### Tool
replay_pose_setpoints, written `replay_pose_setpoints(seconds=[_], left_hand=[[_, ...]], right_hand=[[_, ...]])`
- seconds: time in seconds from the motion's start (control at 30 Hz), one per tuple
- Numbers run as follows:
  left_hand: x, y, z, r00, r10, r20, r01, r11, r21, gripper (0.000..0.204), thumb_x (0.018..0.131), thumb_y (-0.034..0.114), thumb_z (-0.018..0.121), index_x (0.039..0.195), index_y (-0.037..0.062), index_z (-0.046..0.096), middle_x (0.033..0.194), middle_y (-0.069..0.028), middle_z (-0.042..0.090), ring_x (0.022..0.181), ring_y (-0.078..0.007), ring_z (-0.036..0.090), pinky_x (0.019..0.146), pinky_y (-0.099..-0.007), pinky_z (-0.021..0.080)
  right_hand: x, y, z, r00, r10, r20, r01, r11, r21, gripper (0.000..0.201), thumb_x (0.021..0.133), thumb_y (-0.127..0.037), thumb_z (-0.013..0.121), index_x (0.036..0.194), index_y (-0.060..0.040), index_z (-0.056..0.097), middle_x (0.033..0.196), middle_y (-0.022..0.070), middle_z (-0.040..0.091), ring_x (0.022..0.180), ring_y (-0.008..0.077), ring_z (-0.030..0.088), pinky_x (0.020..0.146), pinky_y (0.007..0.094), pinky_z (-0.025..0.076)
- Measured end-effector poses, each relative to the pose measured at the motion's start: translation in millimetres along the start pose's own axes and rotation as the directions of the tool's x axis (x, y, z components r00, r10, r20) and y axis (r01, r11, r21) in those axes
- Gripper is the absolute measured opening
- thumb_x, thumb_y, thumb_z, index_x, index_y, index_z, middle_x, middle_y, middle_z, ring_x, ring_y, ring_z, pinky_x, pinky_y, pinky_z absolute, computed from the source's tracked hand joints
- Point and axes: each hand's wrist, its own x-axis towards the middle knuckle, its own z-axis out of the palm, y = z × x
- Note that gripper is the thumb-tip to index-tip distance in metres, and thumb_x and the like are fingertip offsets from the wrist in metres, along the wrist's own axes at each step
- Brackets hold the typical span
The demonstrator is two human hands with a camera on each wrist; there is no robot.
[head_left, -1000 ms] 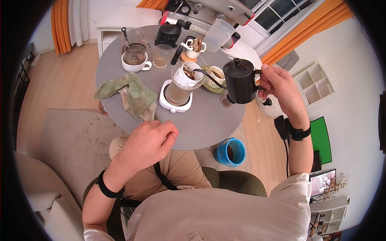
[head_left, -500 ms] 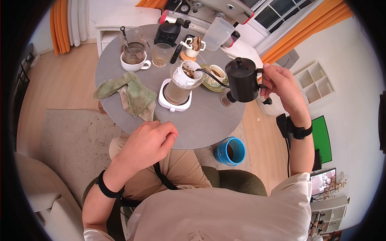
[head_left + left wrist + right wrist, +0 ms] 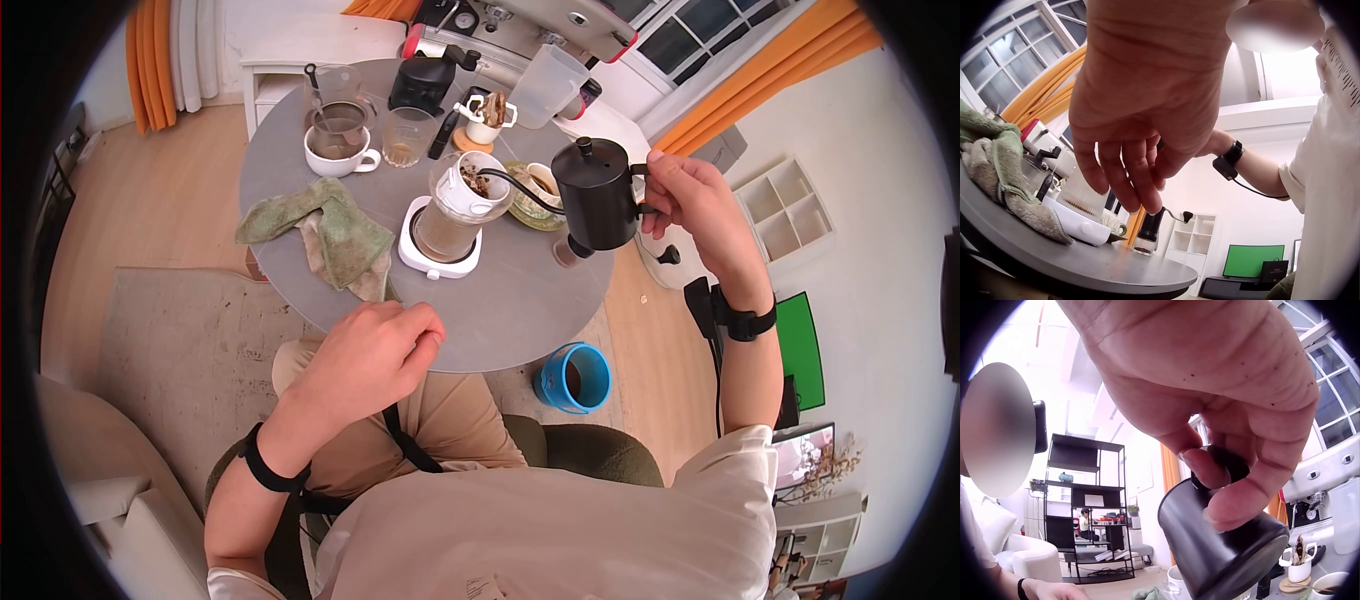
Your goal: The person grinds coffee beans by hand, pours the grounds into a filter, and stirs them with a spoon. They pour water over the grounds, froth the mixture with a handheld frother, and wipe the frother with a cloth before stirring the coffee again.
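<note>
My right hand (image 3: 695, 205) grips the handle of a black gooseneck kettle (image 3: 597, 195) held over the table's right side. The kettle's thin spout reaches left to the rim of a white dripper (image 3: 474, 190) with dark, clumpy grounds inside. Below the dripper is a ribbed glass carafe (image 3: 443, 232) on a white round-cornered base (image 3: 438, 265). In the right wrist view, the fingers curl round the handle above the kettle body (image 3: 1216, 544). My left hand (image 3: 375, 355) hangs loosely curled over my lap by the table's near edge, holding nothing; its fingers (image 3: 1124, 172) droop downward.
A green cloth (image 3: 335, 235) lies left of the carafe. Behind stand a white cup with a strainer (image 3: 340, 150), a glass (image 3: 405, 140) and a small white pot (image 3: 485, 125). A patterned cup on a saucer (image 3: 540, 215) sits near the spout. A blue bucket (image 3: 574, 378) stands below the table.
The kettle shifted slightly right, then back left, bringing the spout tip a little further over the dripper. My left hand has stayed in place.
</note>
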Motion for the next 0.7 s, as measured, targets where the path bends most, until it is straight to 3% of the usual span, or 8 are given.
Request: replay_pose_setpoints(seconds=[0.7], left_hand=[[-0.8, -0.7, 1.6, 1.000, 0.006, 0.007, -0.006, 1.000, 0.023, 0.008, 0.096, 0.010, 0.065, 0.097, 0.0026, 0.069, 0.081, -0.0155, 0.070, 0.076, -0.0350, 0.068, 0.071, -0.0451, 0.054]], right_hand=[[0.8, 1.6, 1.3, 1.000, -0.029, -0.001, 0.029, 1.000, -0.006, 0.047, 0.109, -0.047, 0.059, 0.078, -0.0114, 0.058, 0.072, -0.0040, 0.053, 0.064, 0.0097, 0.064, 0.061, 0.0254, 0.051]])
